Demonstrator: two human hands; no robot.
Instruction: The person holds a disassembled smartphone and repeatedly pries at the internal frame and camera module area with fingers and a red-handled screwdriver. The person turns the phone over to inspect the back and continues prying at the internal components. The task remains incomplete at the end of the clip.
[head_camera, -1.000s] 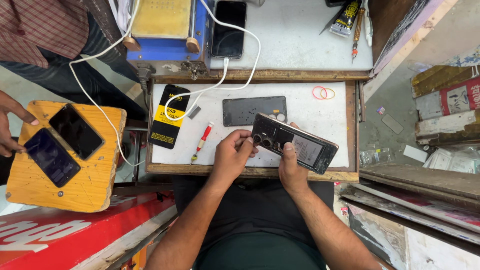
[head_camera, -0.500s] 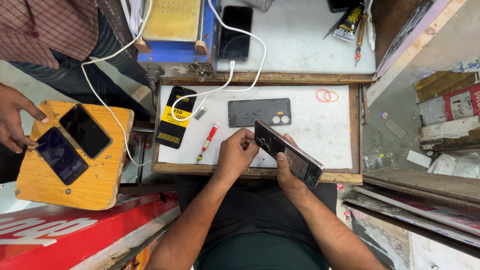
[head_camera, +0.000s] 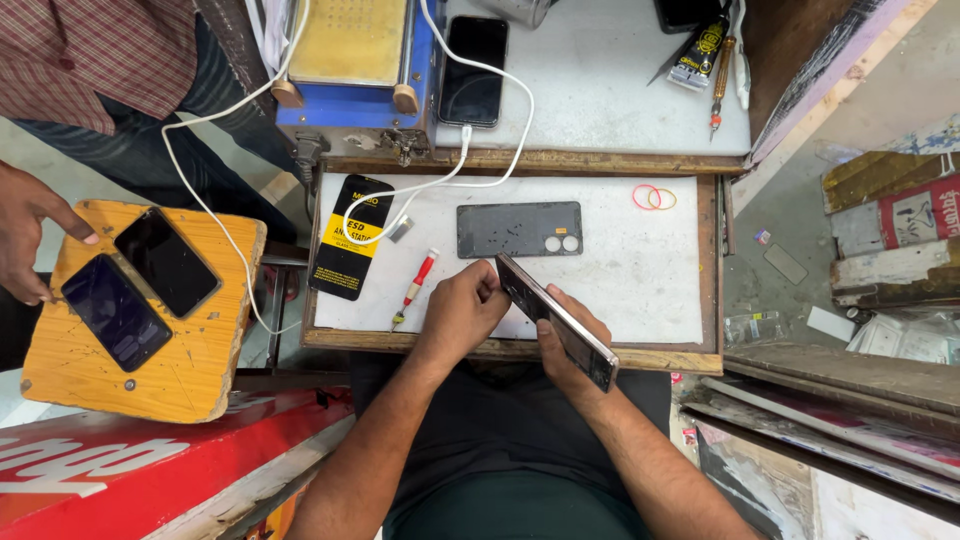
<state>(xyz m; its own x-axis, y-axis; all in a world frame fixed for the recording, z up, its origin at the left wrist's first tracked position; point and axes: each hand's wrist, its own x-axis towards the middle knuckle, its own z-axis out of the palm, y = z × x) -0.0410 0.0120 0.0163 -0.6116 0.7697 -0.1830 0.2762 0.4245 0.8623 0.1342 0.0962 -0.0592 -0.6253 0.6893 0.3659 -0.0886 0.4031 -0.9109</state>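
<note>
Silver-edged smartphone (head_camera: 556, 320) stands tilted on its edge above the near rim of the white table (head_camera: 640, 270), held between both hands. Right hand (head_camera: 563, 340) cradles it from below in a closed grip; left hand (head_camera: 462, 312) pinches its upper end. Beyond it lie a grey back cover (head_camera: 518, 229), a red screwdriver (head_camera: 415, 288) and two rubber bands (head_camera: 654, 197).

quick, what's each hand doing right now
Left hand: closed, fingertips pinching the top end of the phone, which is tilted on edge.
Right hand: closed around the phone from below, holding it over the white tray.
</note>
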